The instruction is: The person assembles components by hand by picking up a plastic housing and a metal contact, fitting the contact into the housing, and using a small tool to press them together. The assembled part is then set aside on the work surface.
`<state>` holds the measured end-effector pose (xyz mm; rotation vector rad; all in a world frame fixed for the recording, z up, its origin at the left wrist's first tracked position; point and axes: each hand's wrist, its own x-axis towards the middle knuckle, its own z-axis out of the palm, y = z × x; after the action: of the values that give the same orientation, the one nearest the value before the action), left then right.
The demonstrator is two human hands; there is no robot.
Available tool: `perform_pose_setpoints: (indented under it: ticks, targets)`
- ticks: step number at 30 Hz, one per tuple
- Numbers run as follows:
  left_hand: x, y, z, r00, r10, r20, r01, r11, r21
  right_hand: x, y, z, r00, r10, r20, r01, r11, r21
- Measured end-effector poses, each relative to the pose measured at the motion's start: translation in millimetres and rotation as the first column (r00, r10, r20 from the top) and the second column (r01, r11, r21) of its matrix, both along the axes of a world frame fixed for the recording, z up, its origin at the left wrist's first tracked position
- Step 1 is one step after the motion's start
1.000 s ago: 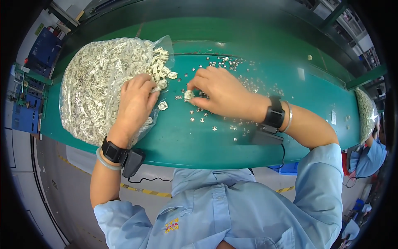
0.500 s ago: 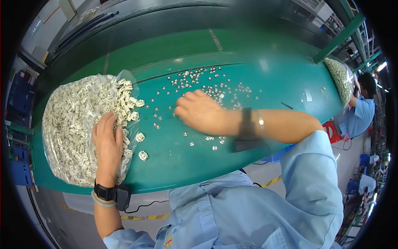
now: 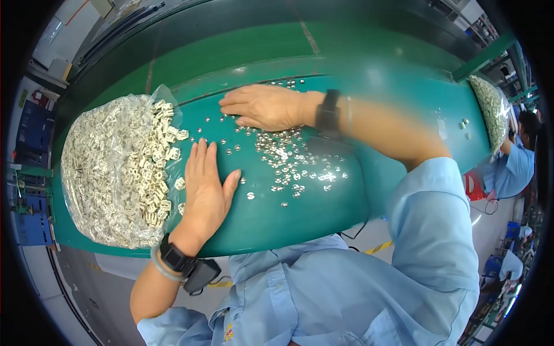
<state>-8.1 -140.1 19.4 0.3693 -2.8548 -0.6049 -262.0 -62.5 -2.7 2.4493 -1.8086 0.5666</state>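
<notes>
On the green tabletop [image 3: 254,228] lie many small shiny metal pieces [image 3: 283,155], thickest right of the middle. My right hand [image 3: 262,108] rests palm down at the far side of them, fingers stretched to the left and nothing seen in its grasp. Palm down as well, my left hand [image 3: 206,187] lies flat with its thumb spread, between the metal pieces and a clear plastic bag [image 3: 98,167]. Out of the bag's mouth spill cream-coloured plastic parts [image 3: 153,187]. What lies under either palm is hidden.
Behind the table runs a green and dark belt-like surface [image 3: 231,78]. At the far right stands another bag of pale parts [image 3: 489,109], with a person in a blue shirt [image 3: 515,167] beside it. A dark cable [image 3: 359,230] hangs by the table's near edge.
My left hand has moved right, off the bag and onto the tabletop. The right hand has moved away from me to the far side, and the metal pieces now lie closer together and nearer.
</notes>
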Motion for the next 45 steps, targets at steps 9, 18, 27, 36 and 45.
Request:
perform_pose_setpoints:
  ticks: [9,18,27,36,45]
  targets:
    - [-67.7,68.7,-10.6,0.985,-0.171,-0.032,0.168,0.983,-0.081,10.9,127.2,19.6,0.953,-0.123,0.275,0.065,0.975,0.213]
    - [-53.1,-17.2,-25.9,0.971,0.165,-0.174,-0.204,0.950,-0.234,-19.6,184.8,24.8,0.836,-0.464,0.293,0.456,0.884,0.101]
    - [-90.8,54.0,-0.1,0.976,-0.077,-0.206,0.123,0.966,0.225,10.6,176.2,19.1,0.791,-0.448,0.418,0.419,0.893,0.164]
    - [-41.5,33.6,22.0,0.973,0.116,-0.201,-0.017,0.900,0.435,125.2,108.7,5.3,0.993,0.074,0.093,-0.054,0.978,-0.202]
    - [2.9,23.6,0.5,0.983,0.126,-0.133,-0.064,0.918,0.390,74.9,81.2,20.2,0.961,-0.210,-0.182,0.201,0.977,-0.067]
